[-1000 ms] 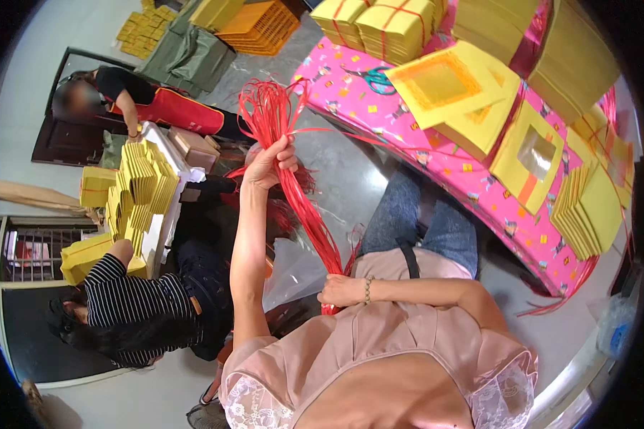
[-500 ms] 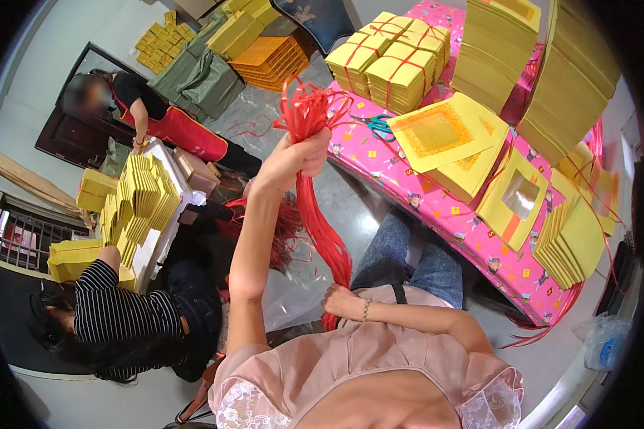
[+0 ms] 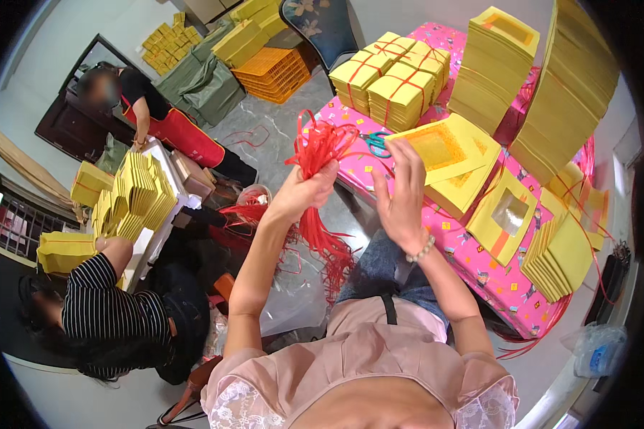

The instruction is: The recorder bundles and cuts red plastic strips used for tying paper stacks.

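My left hand (image 3: 308, 190) is closed round a bundle of red ribbons (image 3: 323, 146). Looped, curling ends stand up above the fist, and loose strands hang below it toward my lap. My right hand (image 3: 402, 196), with a beaded bracelet at the wrist, is raised to the right of the bundle. Its fingers are stretched out, the thumb apart, and nothing is held in it. Just past its fingertips, teal-handled scissors (image 3: 376, 145) lie on the pink patterned table cover (image 3: 472, 247). Beside them is a stack of yellow paper packets (image 3: 459, 175) with orange-framed windows.
Ribbon-tied yellow blocks (image 3: 401, 82) and tall yellow stacks (image 3: 497, 68) stand farther back on the table. To the left, two co-workers are by a white table (image 3: 166, 161) with yellow packets. An orange crate (image 3: 272, 75) and a red ribbon pile (image 3: 250, 229) are on the floor.
My right hand has let go of the ribbons' lower end and risen to the right of the bundle, opening. The ribbons, stretched taut before, now hang loose; my left fist is slightly lower.
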The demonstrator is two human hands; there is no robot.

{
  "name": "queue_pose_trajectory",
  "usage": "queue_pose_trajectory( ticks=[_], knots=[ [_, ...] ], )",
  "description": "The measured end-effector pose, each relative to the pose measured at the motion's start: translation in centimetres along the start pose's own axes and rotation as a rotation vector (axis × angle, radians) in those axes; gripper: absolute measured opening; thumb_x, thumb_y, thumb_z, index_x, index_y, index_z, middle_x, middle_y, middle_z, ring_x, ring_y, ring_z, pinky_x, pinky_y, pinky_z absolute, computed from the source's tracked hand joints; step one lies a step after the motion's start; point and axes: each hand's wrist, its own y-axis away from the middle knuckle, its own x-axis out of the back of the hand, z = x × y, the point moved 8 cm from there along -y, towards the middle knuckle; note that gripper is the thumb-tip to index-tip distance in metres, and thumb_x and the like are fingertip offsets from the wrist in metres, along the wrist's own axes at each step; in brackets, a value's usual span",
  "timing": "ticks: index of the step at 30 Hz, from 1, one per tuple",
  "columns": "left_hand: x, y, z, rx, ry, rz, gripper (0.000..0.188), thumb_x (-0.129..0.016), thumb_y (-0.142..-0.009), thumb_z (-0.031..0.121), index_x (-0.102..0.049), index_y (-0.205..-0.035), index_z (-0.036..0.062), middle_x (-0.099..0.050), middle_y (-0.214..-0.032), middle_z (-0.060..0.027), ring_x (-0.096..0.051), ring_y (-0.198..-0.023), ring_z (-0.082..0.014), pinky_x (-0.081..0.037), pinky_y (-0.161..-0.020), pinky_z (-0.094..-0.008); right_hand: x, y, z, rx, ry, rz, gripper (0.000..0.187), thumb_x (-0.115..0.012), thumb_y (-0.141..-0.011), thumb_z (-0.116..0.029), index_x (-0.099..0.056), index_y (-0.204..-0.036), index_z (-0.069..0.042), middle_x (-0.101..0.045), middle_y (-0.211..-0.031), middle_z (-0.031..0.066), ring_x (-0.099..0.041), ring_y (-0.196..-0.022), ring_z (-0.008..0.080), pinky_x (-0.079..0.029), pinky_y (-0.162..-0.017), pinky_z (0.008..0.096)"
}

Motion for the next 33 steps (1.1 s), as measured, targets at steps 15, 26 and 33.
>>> queue_pose_trajectory(
  ticks=[15, 26, 33],
  knots=[
    [-3.1, 0.0, -2.3, -0.531, -0.444, 0.146, 0.041, -0.05, -0.081, -0.002, -0.05, -0.121, 0.0037, -0.06, -0.111, -0.0136, -0.057, -0.104, -0.0211, -0.044, -0.089, -0.033, -7.3, 1.8, 2.8, -0.642, -1.164, -0.064, 0.035, -0.046, -0.095, -0.016, -0.043, -0.126, -0.001, -0.052, -0.122, 0.0064, -0.051, -0.112, 0.0136, -0.041, -0.096, 0.0282],
    [-1.4, 0.6, 1.0, -0.621, 0.092, 0.279, 0.015, -0.049, -0.095, 0.018, -0.057, -0.102, 0.0066, -0.059, -0.096, -0.0038, -0.055, -0.089, -0.0124, -0.046, -0.076, -0.0272, -6.8, 2.1, 0.1, -0.424, -0.978, -0.107, 0.078, -0.055, -0.086, -0.049, -0.022, -0.138, -0.001, -0.027, -0.142, 0.0154, -0.029, -0.132, 0.0256, -0.025, -0.108, 0.0384],
    [-1.2, 7.3, 11.8, -0.689, 0.657, -0.056, 0.024, -0.038, -0.098, 0.037, -0.043, -0.087, 0.0168, -0.029, -0.058, 0.0066, -0.028, -0.043, -0.0049, -0.026, -0.043, -0.022, -15.7, 14.1, 3.5, -0.552, -0.724, -0.603, 0.023, -0.067, -0.075, -0.003, -0.057, -0.095, 0.001, -0.061, -0.062, 0.0075, -0.059, -0.057, 0.0118, -0.047, -0.053, 0.0291]
  ],
)
